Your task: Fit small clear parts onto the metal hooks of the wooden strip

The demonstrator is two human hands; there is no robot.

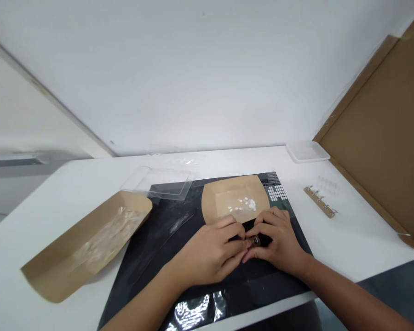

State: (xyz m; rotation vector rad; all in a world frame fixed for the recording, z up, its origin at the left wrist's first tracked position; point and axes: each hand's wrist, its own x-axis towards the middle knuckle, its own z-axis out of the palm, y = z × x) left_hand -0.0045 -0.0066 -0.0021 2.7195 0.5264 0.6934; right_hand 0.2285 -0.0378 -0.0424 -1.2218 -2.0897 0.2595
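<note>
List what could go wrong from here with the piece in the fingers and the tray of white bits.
The small brown piece is pinched between the fingertips of the left hand and right hand; it could slip and be hard to spot against the dark mat.
Both hands are close to the paper tray; a knock might scatter the loose white bits.

1. 12 o'clock: a smooth, plain white wall [200,82], softly and evenly lit.
2. 8 round to 4 o'clock: a flat, white-topped table [72,193], its back edge near the wall.
3. 10 o'clock: a narrow, straight, greyish strip [55,97] slanting down toward the table.
4. 3 o'clock: a large brown cardboard panel [382,128], standing.
5. 4 o'clock: dark blue-grey floor [389,294].
</note>
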